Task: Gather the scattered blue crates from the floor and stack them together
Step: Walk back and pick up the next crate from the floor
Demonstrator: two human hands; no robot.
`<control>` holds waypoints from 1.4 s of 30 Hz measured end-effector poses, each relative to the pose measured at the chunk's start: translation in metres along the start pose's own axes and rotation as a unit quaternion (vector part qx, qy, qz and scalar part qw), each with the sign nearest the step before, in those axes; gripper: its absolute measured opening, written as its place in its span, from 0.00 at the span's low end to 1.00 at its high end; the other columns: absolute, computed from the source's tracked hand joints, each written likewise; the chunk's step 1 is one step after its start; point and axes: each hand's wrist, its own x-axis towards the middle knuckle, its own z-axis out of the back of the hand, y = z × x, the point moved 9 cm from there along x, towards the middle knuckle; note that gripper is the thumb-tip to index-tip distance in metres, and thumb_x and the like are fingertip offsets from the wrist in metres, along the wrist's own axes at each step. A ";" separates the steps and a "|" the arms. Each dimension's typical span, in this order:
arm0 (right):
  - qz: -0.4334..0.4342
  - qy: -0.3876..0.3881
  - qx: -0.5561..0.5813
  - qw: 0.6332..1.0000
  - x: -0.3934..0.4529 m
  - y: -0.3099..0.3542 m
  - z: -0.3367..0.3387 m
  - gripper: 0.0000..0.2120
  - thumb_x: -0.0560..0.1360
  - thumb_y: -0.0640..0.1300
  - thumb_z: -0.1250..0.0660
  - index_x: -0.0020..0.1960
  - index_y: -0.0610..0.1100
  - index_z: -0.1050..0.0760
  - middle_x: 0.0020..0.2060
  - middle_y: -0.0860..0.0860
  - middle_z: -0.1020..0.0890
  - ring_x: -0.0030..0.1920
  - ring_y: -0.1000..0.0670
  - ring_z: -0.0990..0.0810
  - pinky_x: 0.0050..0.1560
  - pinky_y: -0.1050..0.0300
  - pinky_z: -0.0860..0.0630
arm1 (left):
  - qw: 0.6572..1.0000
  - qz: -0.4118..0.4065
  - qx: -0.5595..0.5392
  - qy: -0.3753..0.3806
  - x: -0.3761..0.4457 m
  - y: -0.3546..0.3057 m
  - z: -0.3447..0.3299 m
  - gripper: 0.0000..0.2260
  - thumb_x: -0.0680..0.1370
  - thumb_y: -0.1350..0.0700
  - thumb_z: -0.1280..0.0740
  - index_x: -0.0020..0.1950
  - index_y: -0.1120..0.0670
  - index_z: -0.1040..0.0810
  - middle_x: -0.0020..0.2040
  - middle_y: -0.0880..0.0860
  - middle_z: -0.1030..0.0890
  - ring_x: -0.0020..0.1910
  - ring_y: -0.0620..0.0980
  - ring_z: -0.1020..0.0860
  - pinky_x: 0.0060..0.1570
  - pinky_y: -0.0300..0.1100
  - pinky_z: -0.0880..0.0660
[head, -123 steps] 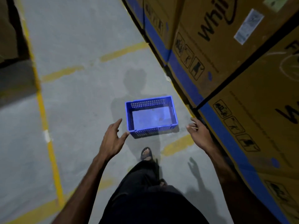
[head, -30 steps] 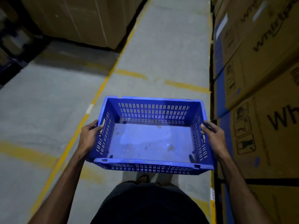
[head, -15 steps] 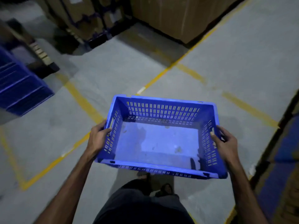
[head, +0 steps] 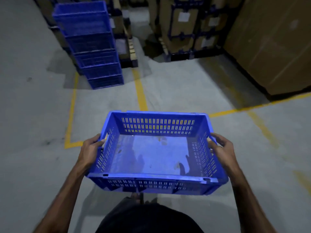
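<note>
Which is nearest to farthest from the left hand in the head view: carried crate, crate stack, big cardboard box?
1. Carried crate: in the left hand grip, at its left wall.
2. Crate stack: on the floor ahead, upper left.
3. Big cardboard box: far right, across the aisle.

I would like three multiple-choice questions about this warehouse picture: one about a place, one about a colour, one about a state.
1. Where is the stack of crates?
A. ahead, on the left
B. ahead, on the right
C. beside the person's feet

2. What colour are the floor lines?
A. white
B. yellow
C. red

3. What is the state of the carried crate?
A. full of boxes
B. upside down
C. empty

Answers: 1 A, it stands upper left against the shelving. 2 B, yellow stripes cross the grey floor. 3 C, its bare bottom shows, while the left hand and right hand grip its side handles.
</note>
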 end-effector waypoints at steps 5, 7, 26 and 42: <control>0.043 0.033 -0.018 0.998 0.037 0.056 -0.094 0.14 0.78 0.46 0.26 0.63 0.49 0.18 0.59 0.49 0.15 0.47 0.46 0.14 0.53 0.45 0.17 | 0.999 -0.015 -0.028 -0.035 0.054 0.002 0.073 0.28 0.79 0.56 0.30 0.78 0.60 0.30 0.70 0.62 0.22 0.48 0.56 0.19 0.49 0.55 0.24; 0.055 0.044 -0.022 0.997 0.048 0.074 -0.130 0.13 0.77 0.49 0.26 0.61 0.54 0.18 0.60 0.52 0.15 0.51 0.44 0.14 0.55 0.41 0.17 | 0.998 -0.015 -0.041 -0.055 0.074 -0.002 0.098 0.27 0.80 0.56 0.30 0.78 0.61 0.31 0.75 0.57 0.26 0.59 0.64 0.18 0.50 0.55 0.25; 0.044 0.069 0.014 0.997 0.159 0.190 -0.319 0.16 0.74 0.54 0.22 0.60 0.55 0.19 0.58 0.54 0.15 0.50 0.43 0.13 0.54 0.32 0.18 | 0.981 -0.014 -0.150 -0.119 0.239 -0.048 0.198 0.44 0.63 0.40 0.27 0.76 0.57 0.27 0.59 0.63 0.17 0.51 0.55 0.21 0.60 0.67 0.24; 0.061 0.127 -0.020 0.990 0.374 0.288 -0.483 0.27 0.63 0.66 0.27 0.61 0.61 0.20 0.53 0.43 0.13 0.46 0.43 0.13 0.50 0.36 0.16 | 0.979 -0.029 -0.085 -0.182 0.403 -0.171 0.207 0.17 0.76 0.56 0.31 0.45 0.31 0.14 0.45 0.42 0.13 0.39 0.42 0.18 0.52 0.52 0.22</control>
